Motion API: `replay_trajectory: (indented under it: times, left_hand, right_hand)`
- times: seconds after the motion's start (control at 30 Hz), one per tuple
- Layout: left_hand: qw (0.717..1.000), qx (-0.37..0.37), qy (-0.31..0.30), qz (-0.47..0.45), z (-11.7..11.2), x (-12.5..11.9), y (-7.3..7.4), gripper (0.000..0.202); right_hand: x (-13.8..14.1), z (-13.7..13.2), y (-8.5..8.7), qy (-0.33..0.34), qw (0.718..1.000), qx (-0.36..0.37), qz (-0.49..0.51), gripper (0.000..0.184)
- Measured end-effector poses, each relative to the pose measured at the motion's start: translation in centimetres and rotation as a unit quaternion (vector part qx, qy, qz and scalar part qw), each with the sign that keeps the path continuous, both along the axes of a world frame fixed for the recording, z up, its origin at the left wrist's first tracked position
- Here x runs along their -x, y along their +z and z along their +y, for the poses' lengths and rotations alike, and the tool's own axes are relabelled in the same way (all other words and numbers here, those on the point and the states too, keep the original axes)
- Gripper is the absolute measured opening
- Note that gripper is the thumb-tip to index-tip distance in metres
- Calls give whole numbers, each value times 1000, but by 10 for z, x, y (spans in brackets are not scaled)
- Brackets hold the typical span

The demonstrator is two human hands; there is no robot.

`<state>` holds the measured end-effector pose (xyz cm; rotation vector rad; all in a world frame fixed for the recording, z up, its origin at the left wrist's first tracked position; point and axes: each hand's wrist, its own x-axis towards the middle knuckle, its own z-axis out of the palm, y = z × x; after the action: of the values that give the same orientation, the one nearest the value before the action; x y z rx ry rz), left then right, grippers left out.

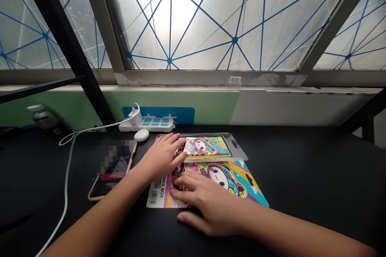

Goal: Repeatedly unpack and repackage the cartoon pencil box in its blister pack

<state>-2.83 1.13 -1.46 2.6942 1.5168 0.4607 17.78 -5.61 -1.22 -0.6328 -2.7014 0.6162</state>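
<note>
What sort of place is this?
Probably an indoor study or work spot: a black desk holding a power strip and a phone, below a patterned window.

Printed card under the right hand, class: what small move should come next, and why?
Perhaps the right hand should draw the printed card slightly nearer while the left hand steadies the clear plastic tray. The right hand lies over the card, the left covers the tray's left end, and the tray sits along the card's far side.
</note>
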Motion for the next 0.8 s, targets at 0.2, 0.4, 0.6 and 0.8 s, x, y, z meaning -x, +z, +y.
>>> replay_trajectory:
  times: [0.2,0.4,0.6,0.8]
  left_hand:
    - [1000,-4,-2,-4,-1,0,1,47]
    - [1000,-7,-2,-2,0,0,1,47]
    - [1000,-8,2,12,-1,-1,2,48]
    - [1000,-5,2,8,-2,-2,3,47]
  right_hand:
    - [1,1,-1,4,1000,-22,-6,41]
    - [2,1,-3,1,1000,-21,-2,41]
    - [3,1,-8,0,999,-40,0,38]
    - [-8,14,-2,-73,982,-146,92,21]
